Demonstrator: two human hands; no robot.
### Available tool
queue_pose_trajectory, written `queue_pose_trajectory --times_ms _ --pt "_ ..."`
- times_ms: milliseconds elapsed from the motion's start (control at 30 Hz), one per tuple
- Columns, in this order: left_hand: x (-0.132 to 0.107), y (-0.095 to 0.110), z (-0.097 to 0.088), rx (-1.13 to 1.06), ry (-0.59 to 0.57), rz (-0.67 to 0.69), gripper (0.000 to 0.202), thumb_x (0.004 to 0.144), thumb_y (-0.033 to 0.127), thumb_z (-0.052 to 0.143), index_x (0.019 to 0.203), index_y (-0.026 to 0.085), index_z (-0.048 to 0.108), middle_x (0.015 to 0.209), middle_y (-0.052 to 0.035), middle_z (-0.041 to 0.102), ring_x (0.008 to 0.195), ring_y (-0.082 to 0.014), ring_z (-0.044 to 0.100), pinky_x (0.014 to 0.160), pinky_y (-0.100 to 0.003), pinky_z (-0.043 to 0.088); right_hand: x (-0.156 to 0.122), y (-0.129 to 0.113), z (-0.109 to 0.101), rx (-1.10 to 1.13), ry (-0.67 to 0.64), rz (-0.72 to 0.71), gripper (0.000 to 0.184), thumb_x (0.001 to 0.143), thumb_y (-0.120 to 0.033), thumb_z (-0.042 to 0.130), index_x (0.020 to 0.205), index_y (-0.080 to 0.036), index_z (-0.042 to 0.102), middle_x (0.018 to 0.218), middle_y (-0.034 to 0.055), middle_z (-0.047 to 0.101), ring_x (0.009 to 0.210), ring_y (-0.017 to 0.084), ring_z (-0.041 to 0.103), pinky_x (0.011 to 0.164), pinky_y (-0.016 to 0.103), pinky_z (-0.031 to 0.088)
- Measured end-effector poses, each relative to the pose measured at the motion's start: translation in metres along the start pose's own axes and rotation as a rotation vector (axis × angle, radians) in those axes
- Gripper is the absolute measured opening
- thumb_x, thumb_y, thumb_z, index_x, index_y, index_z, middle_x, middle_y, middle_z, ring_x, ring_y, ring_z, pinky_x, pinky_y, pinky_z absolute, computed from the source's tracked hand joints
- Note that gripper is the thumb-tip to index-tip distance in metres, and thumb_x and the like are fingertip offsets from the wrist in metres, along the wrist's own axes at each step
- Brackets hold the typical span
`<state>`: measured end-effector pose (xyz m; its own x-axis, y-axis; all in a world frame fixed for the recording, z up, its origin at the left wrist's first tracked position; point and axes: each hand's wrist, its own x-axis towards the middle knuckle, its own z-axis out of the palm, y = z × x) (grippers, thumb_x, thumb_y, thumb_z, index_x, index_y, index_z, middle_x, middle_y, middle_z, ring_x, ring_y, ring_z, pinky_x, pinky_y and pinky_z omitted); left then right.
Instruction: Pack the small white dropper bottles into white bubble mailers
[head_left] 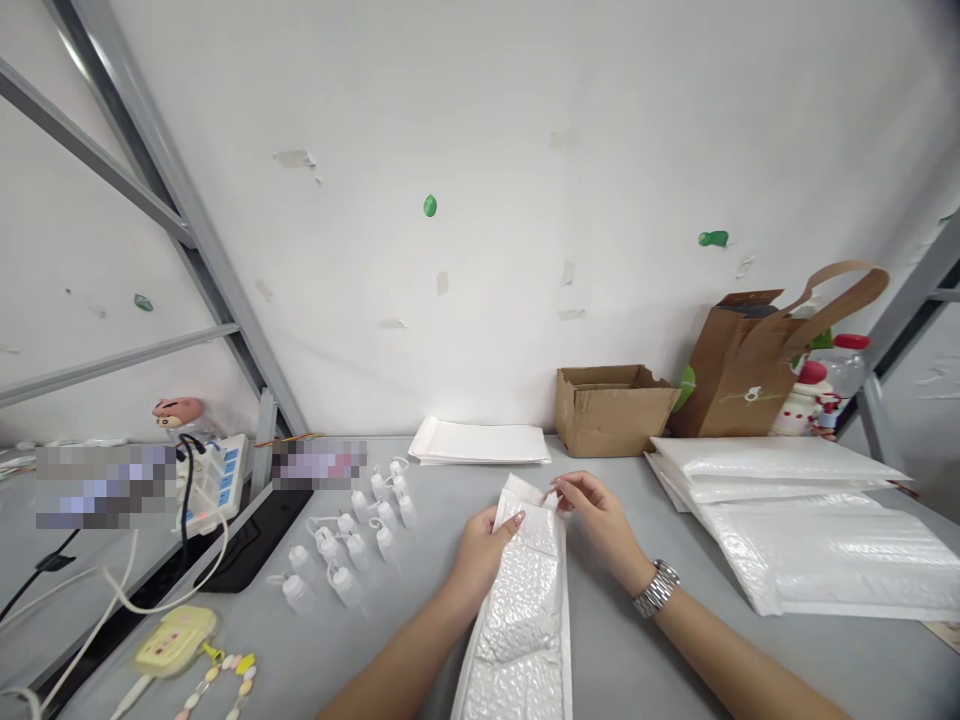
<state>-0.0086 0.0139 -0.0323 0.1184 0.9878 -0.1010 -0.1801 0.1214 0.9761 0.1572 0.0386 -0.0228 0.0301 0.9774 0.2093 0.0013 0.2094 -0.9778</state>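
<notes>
A white bubble mailer (521, 600) lies lengthwise in front of me, its flap end pointing away. My left hand (484, 545) grips its left edge near the top, thumb on the front face. At the flap on the top right, my right hand (592, 505) pinches with thumb and index finger, a metal watch (657, 588) on its wrist. Whether the pinch holds the flap's edge or a strip on it is too small to tell. Left of the mailer stand several small white capped bottles (356, 548) in loose rows.
More bubble mailers (832, 540) are piled on the right. Flat white envelopes (484, 443) lie by the wall, beside an open cardboard box (615, 415) and a brown paper bag (739, 370). A power strip (217, 485), cables and a yellow case (176, 640) occupy the left.
</notes>
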Motion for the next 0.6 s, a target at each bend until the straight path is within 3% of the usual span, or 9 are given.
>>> queue_pose_trajectory --times_ms 300,600 --pt "-0.0012 0.0019 0.0002 -0.004 0.017 0.006 0.047 0.055 0.052 0.071 0.076 0.010 0.067 0.070 -0.0056 0.065 0.064 -0.0173 0.055 0.059 -0.025 0.038 -0.0016 0.0049 -0.0014 -0.187 -0.068 -0.037 0.035 0.079 -0.050 0.050 0.069 -0.018 0.061 0.068 0.0016 0.059 0.068 0.017 0.054 0.068 0.028 0.041" --pt "-0.0001 0.0022 -0.0008 -0.013 -0.011 -0.008 0.047 0.056 0.050 0.070 0.080 0.010 0.067 0.069 -0.0051 0.065 0.066 -0.0178 0.056 0.062 -0.025 0.040 -0.0081 0.0052 0.0054 -0.360 -0.217 -0.097 0.047 0.080 -0.055 0.046 0.050 -0.019 0.042 0.059 -0.0022 0.042 0.060 0.014 0.043 0.059 0.026 0.036"
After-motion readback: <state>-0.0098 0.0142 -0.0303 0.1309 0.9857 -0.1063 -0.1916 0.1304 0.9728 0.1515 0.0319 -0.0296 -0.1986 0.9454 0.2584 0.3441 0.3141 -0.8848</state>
